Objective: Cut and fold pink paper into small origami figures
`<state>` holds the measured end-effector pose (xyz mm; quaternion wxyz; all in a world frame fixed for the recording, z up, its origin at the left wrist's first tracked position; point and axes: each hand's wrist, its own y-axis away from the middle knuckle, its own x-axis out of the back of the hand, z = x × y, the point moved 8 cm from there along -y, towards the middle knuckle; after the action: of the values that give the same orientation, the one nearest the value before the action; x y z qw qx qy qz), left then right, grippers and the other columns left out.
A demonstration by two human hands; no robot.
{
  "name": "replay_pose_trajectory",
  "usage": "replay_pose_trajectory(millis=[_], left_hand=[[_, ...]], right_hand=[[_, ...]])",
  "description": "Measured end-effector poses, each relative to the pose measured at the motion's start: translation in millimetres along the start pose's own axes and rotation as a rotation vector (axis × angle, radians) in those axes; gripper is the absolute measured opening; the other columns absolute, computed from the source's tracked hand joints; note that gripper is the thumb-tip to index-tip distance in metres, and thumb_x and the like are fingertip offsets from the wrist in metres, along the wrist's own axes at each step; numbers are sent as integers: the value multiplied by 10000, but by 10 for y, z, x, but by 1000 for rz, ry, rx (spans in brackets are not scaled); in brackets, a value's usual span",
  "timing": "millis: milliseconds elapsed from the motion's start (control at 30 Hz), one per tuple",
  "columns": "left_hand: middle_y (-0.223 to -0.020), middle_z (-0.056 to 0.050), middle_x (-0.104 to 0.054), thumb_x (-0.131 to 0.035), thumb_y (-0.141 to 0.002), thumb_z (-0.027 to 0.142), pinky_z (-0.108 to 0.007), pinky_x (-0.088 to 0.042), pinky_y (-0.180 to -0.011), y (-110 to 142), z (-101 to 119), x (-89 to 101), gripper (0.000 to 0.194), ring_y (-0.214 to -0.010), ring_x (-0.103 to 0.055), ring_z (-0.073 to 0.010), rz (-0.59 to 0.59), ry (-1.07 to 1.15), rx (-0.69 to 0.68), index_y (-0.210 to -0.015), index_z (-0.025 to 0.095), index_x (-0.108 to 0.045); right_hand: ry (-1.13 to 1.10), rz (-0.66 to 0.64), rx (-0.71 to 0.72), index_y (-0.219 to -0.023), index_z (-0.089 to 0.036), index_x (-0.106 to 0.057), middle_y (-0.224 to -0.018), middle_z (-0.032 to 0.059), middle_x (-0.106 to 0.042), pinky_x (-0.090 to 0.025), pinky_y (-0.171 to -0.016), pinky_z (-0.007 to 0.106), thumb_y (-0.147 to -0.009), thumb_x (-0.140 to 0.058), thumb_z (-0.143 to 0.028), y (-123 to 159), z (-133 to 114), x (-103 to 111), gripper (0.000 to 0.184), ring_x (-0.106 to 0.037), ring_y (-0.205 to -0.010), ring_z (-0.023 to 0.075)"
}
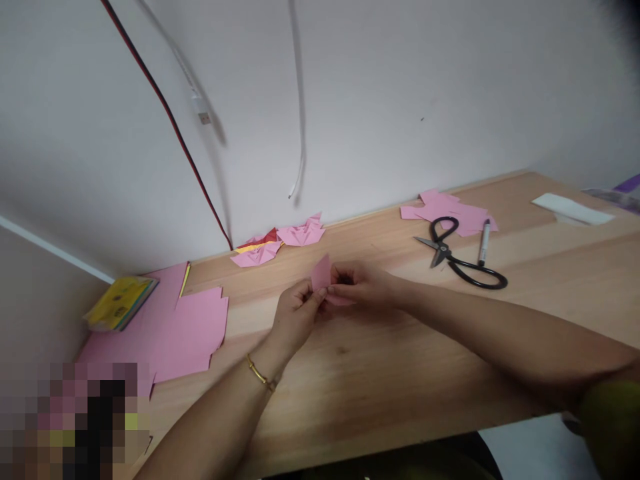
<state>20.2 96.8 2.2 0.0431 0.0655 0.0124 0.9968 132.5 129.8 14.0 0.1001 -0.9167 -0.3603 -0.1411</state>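
A small folded piece of pink paper [321,272] is held just above the table between both hands. My left hand [296,310] pinches it from the left, thumb on the near side. From the right, my right hand [364,283] grips the same paper with thumb and fingers closed; part of the paper shows beneath that hand. The fingers hide much of its lower half, so its full shape cannot be made out. Beyond the hands, by the wall, lie folded pink paper pieces [302,233], with red and yellow bits among them.
Black-handled scissors [443,250] lie partly open at right, beside a marker [484,243] and pink paper pieces [463,215]. A white strip [573,208] is farther right. Pink sheets [187,333] and a yellow packet [120,303] are at left. Cables [170,110] hang along the wall.
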Motion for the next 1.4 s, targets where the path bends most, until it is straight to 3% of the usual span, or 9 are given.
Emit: replay_pose_trajectory(millis=[100,333,667,933,1067,1233,1400], left_hand=[[-582,11,-583,-621,-780,359,-208,-387,-538,-8,-45,36,229,-536,-510,-96,39,25,55,-697,147,-632],[-649,-4,-612,-645,-760,356,-206,-387,-564,-39,-93,-9,203,-589,-522,-99,-24,85,54,-750,153,-635],[-602,5,-578,-686,-703,364,-198,-322,-507,-37,-109,10,234,-534,-462,-86,-2,17,91,-696,137,-629],[-598,10,-595,-687,-714,350,-194,-353,-507,-35,-87,-1,208,-536,-496,-86,-8,65,97,-731,145,-652],[-646,7,-616,-653,-751,349,-201,-391,-549,-29,-94,37,198,-560,-517,-85,46,163,69,-790,155,-663],[-614,2,-602,-668,-736,342,-207,-388,-556,-25,-119,37,202,-559,-512,-90,51,166,89,-751,141,-665],[-633,-8,-599,-645,-756,352,-215,-392,-575,-19,-42,-10,220,-592,-510,-101,-20,82,62,-718,137,-667]], right_hand=[[-47,43,-6,-718,-161,-491,-683,-21,-490,-339,-566,223,-815,-563,-398,-4,-24,40,266,-442,-631,97],[-14,93,-52,-709,-158,-494,-676,-18,-494,-333,-555,224,-802,-571,-363,15,-28,55,238,-432,-618,97],[-72,58,-49,-736,-158,-523,-702,-7,-514,-357,-589,237,-809,-567,-374,-8,31,7,233,-453,-651,108],[-158,44,-95,-724,-156,-525,-689,-8,-521,-346,-565,228,-771,-607,-331,-4,72,2,199,-463,-640,102],[-166,59,-114,-714,-155,-509,-660,-23,-495,-324,-541,222,-776,-603,-323,-2,89,23,202,-439,-606,90],[-218,35,-59,-842,-151,-546,-794,10,-571,-403,-624,243,-765,-647,-337,-8,58,-18,225,-518,-714,117],[-399,72,-35,-891,-154,-575,-861,28,-596,-450,-706,272,-742,-688,-353,0,28,-14,274,-563,-806,141]])
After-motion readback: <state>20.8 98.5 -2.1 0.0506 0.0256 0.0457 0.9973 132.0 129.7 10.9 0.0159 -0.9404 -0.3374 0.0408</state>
